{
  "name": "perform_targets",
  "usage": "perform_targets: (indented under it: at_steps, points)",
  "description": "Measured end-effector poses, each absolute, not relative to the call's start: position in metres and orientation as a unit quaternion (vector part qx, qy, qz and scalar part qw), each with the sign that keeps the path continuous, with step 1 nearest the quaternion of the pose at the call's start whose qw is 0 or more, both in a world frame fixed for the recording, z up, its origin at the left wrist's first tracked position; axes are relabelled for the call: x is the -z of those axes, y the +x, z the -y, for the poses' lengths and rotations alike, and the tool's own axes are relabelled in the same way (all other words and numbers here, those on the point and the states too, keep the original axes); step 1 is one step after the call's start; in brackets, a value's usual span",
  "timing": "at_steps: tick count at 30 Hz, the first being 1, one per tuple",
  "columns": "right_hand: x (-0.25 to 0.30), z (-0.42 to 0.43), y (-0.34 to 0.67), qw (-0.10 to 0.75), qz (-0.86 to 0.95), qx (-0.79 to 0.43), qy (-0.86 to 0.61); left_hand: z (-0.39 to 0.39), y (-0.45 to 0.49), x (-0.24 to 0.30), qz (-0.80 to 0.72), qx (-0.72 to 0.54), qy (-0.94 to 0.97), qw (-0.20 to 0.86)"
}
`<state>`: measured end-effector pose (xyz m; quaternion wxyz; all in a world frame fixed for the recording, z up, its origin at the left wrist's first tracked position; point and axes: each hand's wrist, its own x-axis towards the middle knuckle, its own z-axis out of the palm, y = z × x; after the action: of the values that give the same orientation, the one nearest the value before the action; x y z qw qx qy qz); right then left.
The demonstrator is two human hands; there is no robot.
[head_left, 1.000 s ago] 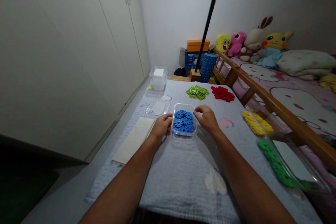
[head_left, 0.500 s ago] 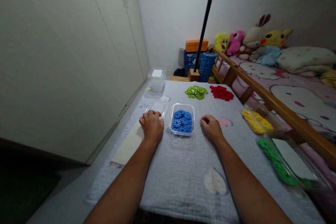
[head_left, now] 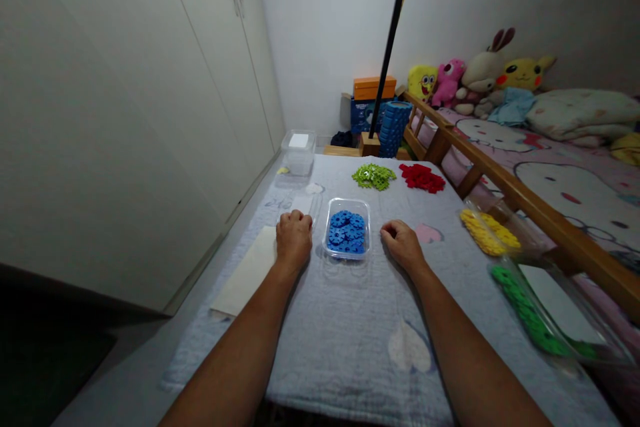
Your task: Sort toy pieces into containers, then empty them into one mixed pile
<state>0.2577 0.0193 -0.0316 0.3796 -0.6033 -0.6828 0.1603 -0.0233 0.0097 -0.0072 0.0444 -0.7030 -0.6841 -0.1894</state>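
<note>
A clear plastic tub (head_left: 370, 228) holding blue snowflake-shaped plastic pieces (head_left: 346, 232) stands on the cloth between my hands. To its left, my left hand (head_left: 294, 240) rests with curled fingers, just beside a clear plastic lid (head_left: 303, 204) with a white label. Under my left wrist lies the edge of a flat cream-coloured sheet (head_left: 246, 272). On the tub's right my right hand (head_left: 403, 244) lies loosely closed on the cloth, apart from the tub, with nothing visible in it. The undersides of both hands are hidden.
Light-green pieces (head_left: 374, 177) and red pieces (head_left: 423, 178) lie in heaps at the back. Clear boxes of yellow pieces (head_left: 489, 232) and green pieces (head_left: 527, 313) sit along the right edge by the wooden bed rail (head_left: 530, 208). A clear container (head_left: 299, 155) stands back left.
My left hand's fingers have drawn in from a spread position over the lid to a closed curl. The right hand and the tub have hardly moved.
</note>
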Motion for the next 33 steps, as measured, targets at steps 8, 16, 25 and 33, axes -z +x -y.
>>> perform_targets:
  at_steps: [8, 16, 25, 33]
  points:
    - [0.032, -0.018, 0.259, 0.38, 0.684, -0.164, -0.601, -0.006, -0.025, -0.005, 0.614, 0.412, -0.673, 0.024]
    - [0.028, -0.017, 0.256, 0.457, 0.628, -0.181, -0.604, -0.002, -0.024, -0.019, 0.484, 0.706, -0.442, -0.268]
    - [-0.004, 0.003, 0.231, 0.547, 0.616, -0.245, -0.511, 0.005, -0.02, -0.035, 0.338, 0.666, -0.246, -0.618]
    - [-0.006, 0.008, 0.211, 0.56, 0.568, -0.375, -0.473, 0.02, -0.005, -0.034, 0.358, 0.541, -0.359, -0.67]
